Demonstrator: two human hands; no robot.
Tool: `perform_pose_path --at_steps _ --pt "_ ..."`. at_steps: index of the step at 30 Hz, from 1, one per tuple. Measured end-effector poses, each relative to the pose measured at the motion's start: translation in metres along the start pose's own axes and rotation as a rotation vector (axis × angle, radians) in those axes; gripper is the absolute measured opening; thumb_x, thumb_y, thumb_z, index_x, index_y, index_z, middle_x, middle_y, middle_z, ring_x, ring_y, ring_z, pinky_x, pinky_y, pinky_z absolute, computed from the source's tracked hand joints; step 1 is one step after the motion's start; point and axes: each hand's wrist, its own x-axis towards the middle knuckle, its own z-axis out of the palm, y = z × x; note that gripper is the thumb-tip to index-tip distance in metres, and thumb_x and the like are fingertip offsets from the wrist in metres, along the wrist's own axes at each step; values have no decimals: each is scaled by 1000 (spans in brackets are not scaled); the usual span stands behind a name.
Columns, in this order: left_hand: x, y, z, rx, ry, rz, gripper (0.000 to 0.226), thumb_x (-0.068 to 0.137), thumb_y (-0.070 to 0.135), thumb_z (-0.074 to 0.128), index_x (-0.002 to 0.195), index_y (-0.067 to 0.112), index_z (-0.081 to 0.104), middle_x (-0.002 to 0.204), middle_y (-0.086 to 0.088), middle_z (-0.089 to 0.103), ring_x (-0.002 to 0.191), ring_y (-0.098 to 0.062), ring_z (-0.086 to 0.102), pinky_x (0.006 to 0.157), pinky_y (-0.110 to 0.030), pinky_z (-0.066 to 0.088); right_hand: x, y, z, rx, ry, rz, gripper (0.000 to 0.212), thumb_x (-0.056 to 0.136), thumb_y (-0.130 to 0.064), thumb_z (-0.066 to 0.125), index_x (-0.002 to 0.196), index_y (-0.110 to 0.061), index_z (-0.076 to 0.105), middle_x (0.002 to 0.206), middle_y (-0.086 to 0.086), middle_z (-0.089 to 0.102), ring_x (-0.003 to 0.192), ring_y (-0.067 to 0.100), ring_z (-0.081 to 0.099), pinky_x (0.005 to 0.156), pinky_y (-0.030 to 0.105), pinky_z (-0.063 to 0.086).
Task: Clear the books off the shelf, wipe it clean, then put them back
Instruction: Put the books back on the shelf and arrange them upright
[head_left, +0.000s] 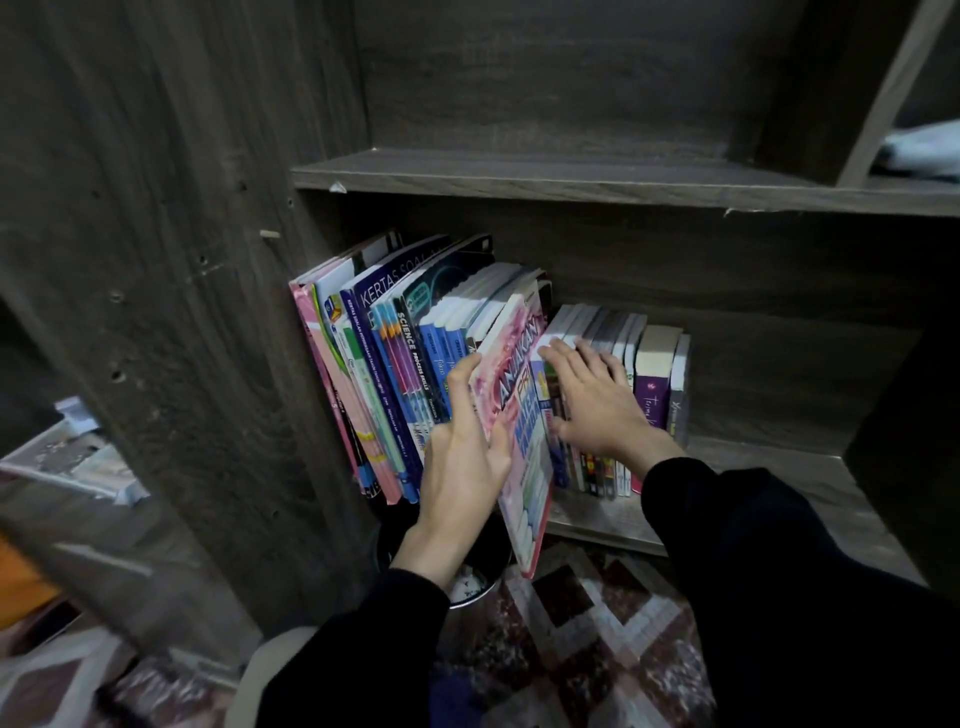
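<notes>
The left hand (462, 462) is grasping the pink book (519, 364). The thumb is lying across its front cover and the fingers (460, 379) are curling round behind it, wedged between it and the tall books (374, 364) on the left. That pink book is tilting hard. Its top is leaning left against the tall row and its lower corner is sticking out past the front edge of the lower shelf (769, 483), hanging over the floor.

The right hand (602, 410) is lying flat on the short books (657, 364). Its fingers are released and stretched out across their tops, with the thumb down against the spines. It is resting on them and gripping nothing.

The tall books are leaning to the right in a packed row, spines facing out, tight against the left wall of the bookcase. The short books are standing upright just beside the pink book, and bare board is showing to their right.

The upper shelf (519, 174) is sitting directly overhead. Down below, a round metal container (472, 587) is peeking out under the left wrist, standing on a patterned rug (597, 634).
</notes>
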Motion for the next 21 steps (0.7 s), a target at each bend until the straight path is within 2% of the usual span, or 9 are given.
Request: perform_pose_path --at_steps 4,5,8,9,10,11,13,18,21 --pt "-14 -6 -1 -53 -5 56 69 93 17 60 141 37 14 53 -8 57 35 -15 48 35 -33 46 -1 -1 -3 6 -18 5 84 86 -33 59 152 -23 7 161 1 6 147 23 -1 118 43 -5" --pt "-18 -7 0 -79 -17 64 71 93 19 61 141 40 13 60 -13 62 39 -17 52 39 -33 49 -1 -2 -4 6 -24 7 84 86 -33 58 152 -23 6 161 1 5 147 23 -2 118 44 -5" --pt "-19 -9 4 -131 -2 21 74 91 21 64 141 43 14 92 -26 66 68 -32 67 64 -42 58 -2 -3 -6 10 -42 10 84 86 -31 58 152 -23 6 161 1 3 147 23 -3 119 45 -4" --pt "-18 -8 5 -136 -6 0 71 92 22 62 140 43 14 94 -27 66 67 -34 67 64 -46 58 -2 -4 -6 14 -43 11 84 86 -31 58 152 -22 6 161 1 3 147 23 -3 119 45 -4" --pt "-18 -6 6 -136 -10 -16 68 93 22 60 139 43 15 92 -27 66 61 -34 66 57 -49 57 -2 -4 -6 17 -44 11 85 86 -31 58 152 -22 6 161 1 3 147 23 -3 119 45 -4" --pt "-17 -4 6 -133 -14 -26 64 95 21 57 138 43 16 88 -27 66 55 -32 64 50 -50 55 -2 -4 -7 18 -46 13 85 86 -31 59 152 -22 6 161 1 3 148 23 -3 119 45 -4" --pt "-17 0 4 -122 -17 -46 59 95 17 54 136 40 18 86 -24 67 55 -31 65 48 -51 54 -3 -4 -8 16 -52 16 85 86 -31 59 152 -23 6 161 1 3 148 23 -2 119 45 -4" --pt "-17 16 -32 -124 -56 -61 63 91 7 57 130 42 21 87 -23 67 66 -35 67 55 -57 54 -3 -6 -10 23 -62 13 84 87 -36 57 152 -22 7 161 1 4 148 23 -2 119 45 -4" --pt "-13 27 -65 -97 -131 -71 66 89 1 60 123 44 22 89 -7 66 75 -31 69 63 -52 57 -2 -7 -10 33 -67 15 83 88 -39 56 152 -22 7 161 1 3 148 23 -2 119 45 -3"
